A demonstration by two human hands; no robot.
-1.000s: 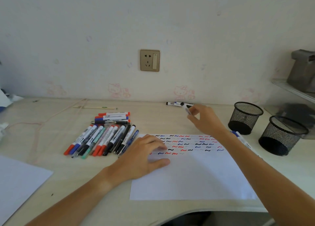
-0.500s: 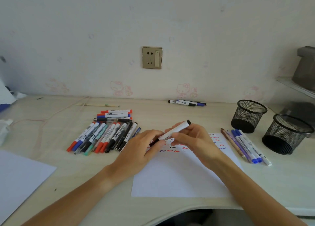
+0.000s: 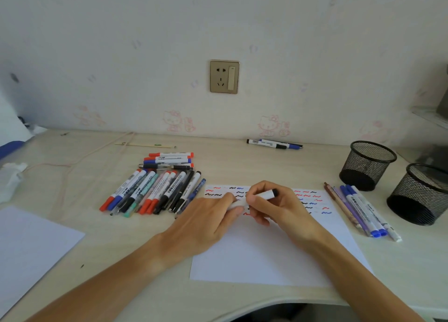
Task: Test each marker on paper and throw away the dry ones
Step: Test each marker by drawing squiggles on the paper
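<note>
Two black mesh cups [image 3: 367, 164] stand at the right of a pale wood-grain desk [image 3: 242, 166] against a white wall with a socket [image 3: 224, 77]. Over the squiggle-marked paper [image 3: 266, 249], the right hand [image 3: 278, 206] grips a white marker [image 3: 265, 195] lying nearly level, black end pointing right and slightly away. The left hand [image 3: 206, 222] pinches its other end, which the fingers hide.

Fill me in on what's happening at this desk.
A person is testing markers on a sheet of paper already covered in red, blue and black squiggles. The right hand holds a black-ended marker over the sheet while the left hand touches its other end. More markers wait at left.
</note>
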